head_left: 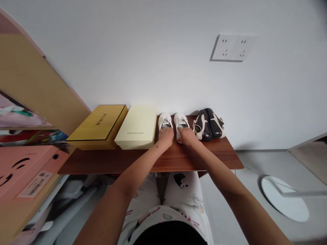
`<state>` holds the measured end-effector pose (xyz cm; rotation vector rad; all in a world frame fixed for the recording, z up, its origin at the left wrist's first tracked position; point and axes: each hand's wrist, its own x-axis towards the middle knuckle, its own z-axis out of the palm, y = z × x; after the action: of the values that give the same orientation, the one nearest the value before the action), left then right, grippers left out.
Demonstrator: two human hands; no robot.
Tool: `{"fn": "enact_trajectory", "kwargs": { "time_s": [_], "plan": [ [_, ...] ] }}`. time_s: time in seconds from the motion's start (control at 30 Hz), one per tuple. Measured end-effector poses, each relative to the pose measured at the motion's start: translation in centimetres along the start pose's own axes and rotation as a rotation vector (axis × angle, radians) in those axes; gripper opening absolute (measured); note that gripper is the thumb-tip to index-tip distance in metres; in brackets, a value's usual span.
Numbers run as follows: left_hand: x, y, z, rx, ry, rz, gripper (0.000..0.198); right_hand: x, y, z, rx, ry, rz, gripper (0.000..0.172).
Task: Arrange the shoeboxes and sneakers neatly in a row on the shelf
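Observation:
Two white lace-up shoes stand side by side, toes to the wall, on a dark wooden shelf [143, 160]. My left hand [166, 135] is closed over the heel of the left white shoe [165, 121]. Over the heel of the right white shoe [181, 121] my right hand [187, 136] grips the same way. Both arms reach straight forward over my patterned trousers.
A pair of dark brown and white shoes [209, 124] lies just right of my right hand. A cream box [138, 126] and a yellow box [99, 126] sit to the left. A pink cabinet [22, 163] stands at far left. A white round base [284, 197] lies on the floor at right.

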<state>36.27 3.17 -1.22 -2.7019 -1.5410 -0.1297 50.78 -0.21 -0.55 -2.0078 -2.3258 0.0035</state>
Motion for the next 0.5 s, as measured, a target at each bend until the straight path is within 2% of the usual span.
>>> {"fn": "enact_trajectory", "kwargs": {
  "time_s": [0.3,0.5],
  "plan": [
    [0.4,-0.6,0.4,0.014,0.007,0.004,0.042,0.7,0.6,-0.1,0.019,-0.013,-0.052,0.039],
    [-0.9,0.6,-0.4,0.049,0.123,-0.027,0.033,-0.4,0.7,0.6,0.108,0.053,-0.031,0.04]
  ]
}}
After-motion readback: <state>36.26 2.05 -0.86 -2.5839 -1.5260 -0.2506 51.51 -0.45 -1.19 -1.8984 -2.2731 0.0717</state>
